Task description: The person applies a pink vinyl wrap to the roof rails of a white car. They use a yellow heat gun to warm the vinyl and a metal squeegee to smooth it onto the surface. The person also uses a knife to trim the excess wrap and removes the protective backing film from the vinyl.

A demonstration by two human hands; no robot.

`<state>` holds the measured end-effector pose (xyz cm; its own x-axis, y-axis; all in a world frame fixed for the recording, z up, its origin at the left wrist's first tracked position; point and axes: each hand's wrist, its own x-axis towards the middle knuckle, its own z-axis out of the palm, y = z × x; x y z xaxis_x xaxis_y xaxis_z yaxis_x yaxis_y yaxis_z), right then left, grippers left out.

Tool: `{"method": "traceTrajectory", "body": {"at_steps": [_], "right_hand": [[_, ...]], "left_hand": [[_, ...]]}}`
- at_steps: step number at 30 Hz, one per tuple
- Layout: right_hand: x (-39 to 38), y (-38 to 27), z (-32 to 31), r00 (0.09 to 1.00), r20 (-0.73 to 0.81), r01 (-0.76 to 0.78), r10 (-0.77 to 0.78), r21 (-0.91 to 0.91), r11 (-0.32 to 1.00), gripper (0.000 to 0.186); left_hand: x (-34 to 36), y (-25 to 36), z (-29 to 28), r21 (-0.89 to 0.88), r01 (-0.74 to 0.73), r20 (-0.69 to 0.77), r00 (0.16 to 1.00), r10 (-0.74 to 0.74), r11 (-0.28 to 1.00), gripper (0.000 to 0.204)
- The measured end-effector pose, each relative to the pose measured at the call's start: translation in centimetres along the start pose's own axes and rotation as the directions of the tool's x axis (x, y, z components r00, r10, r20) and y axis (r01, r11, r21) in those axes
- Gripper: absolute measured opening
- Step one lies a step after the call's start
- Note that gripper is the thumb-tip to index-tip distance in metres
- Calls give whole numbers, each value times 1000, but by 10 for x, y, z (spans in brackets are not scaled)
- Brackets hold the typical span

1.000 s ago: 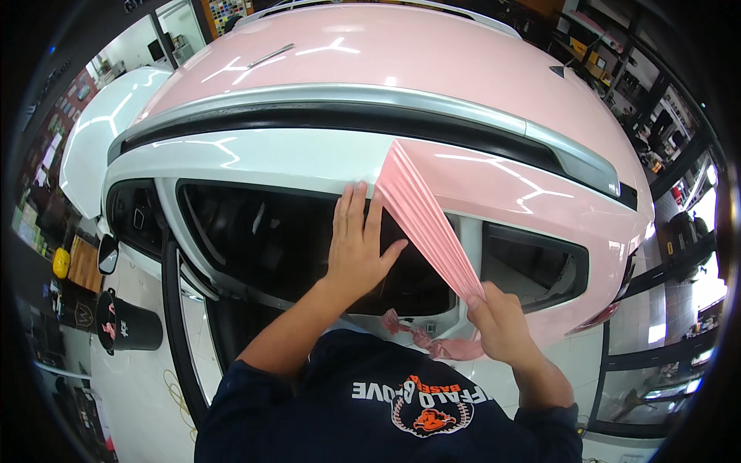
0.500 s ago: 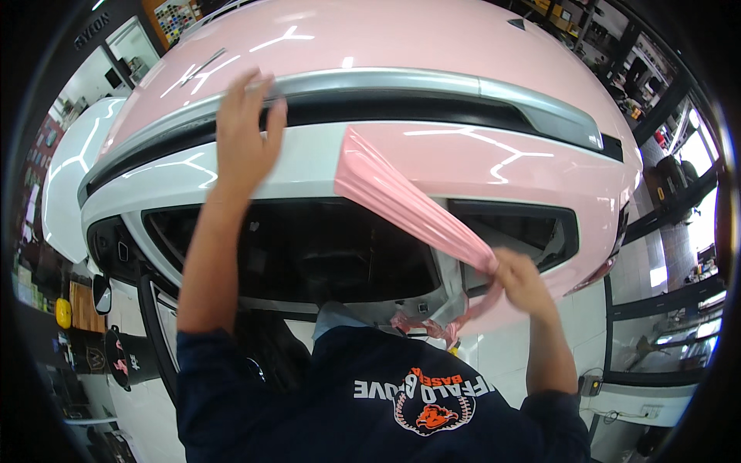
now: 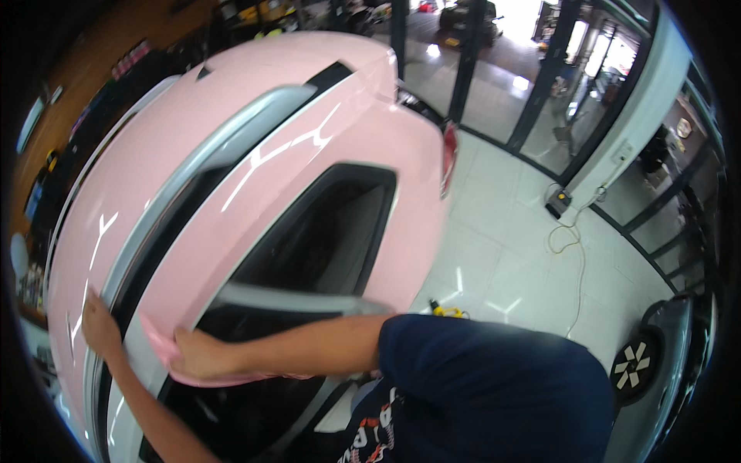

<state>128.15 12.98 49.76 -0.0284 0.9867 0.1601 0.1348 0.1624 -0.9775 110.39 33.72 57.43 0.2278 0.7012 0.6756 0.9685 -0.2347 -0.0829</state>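
My right hand (image 3: 202, 353) grips a loose strip of glossy pink film (image 3: 159, 339), which hangs back under my forearm along the side window. The strip's upper end meets the pink roof-side frame (image 3: 255, 193) of a car, and bare white paint (image 3: 136, 356) shows beyond it. My left hand (image 3: 102, 330) is at the silver roof rail (image 3: 193, 170), fingers extended toward the pink roof (image 3: 116, 185). It holds nothing that I can see, and whether it touches the rail or roof is unclear. Blur softens both hands.
The rear side window (image 3: 324, 224) lies in front of me, with an ajar door's frame (image 3: 301, 299) below it. A yellow-and-black tool (image 3: 446, 310) and a cabled black box (image 3: 559, 202) are on the tiled floor. Another car's wheel (image 3: 633, 366) stands at right.
My view has swung right toward the car's rear. My right hand has brought the film strip closer to the roof edge and my left hand. The left hand's fingers are less spread.
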Motion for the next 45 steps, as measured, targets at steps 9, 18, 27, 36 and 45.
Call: {"method": "traceTrajectory", "body": {"at_steps": [9,18,27,36,45], "right_hand": [[41,5,14,970,226,166,-89,-353,921,36],[23,15,-22,954,224,284,-200,-460,841,29],[-76,-4,-116,979,163,178,-126,-357,917,28],[-183,-21,-220,996,84,-9,39,-336,942,26],[-281,-30,-279,985,17,-149,169,-393,907,20]], "left_hand": [[-9,3,10,-6,-169,6,986,169,986,41],[8,120,-30,-74,-40,137,989,49,997,67],[-2,127,-42,-69,49,185,982,-36,996,57],[2,137,-41,-56,61,208,977,-49,997,57],[-4,127,-34,-68,48,139,990,-38,997,57]]}}
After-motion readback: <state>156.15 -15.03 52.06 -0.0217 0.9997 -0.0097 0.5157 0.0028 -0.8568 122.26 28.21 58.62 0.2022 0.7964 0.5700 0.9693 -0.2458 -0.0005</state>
